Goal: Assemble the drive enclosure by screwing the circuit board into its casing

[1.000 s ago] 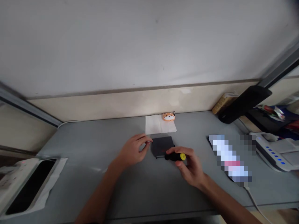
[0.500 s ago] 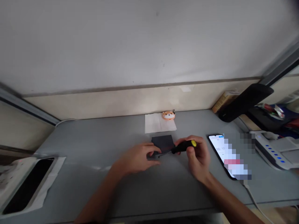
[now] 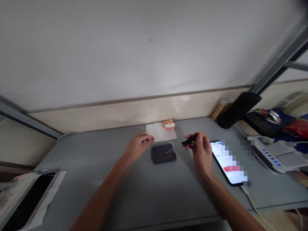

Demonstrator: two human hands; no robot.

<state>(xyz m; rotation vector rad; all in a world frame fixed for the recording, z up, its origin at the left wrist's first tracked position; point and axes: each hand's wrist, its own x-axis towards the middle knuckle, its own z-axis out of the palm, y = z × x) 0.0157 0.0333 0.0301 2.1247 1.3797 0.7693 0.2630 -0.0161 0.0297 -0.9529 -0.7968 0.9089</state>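
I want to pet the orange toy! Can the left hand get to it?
Probably yes: the left hand is close to the orange toy, with only flat white paper between them.

Head cam, fwd & down, close over grey desk (image 3: 79,160), wall (image 3: 144,54) on top, left hand (image 3: 138,148), right hand (image 3: 201,150) in view

Bare forearms, both sides: the left forearm (image 3: 101,189) is running in from the near left and the right forearm (image 3: 231,199) from the near right, converging toward the centre. The left hand (image 3: 137,148) is staying low, with its fingers (image 3: 146,139) curving loosely and pointing far right. The right hand (image 3: 201,154) is held more upright, its wrist (image 3: 209,175) raised, with its thumb and fingertips (image 3: 193,136) pinching closed.
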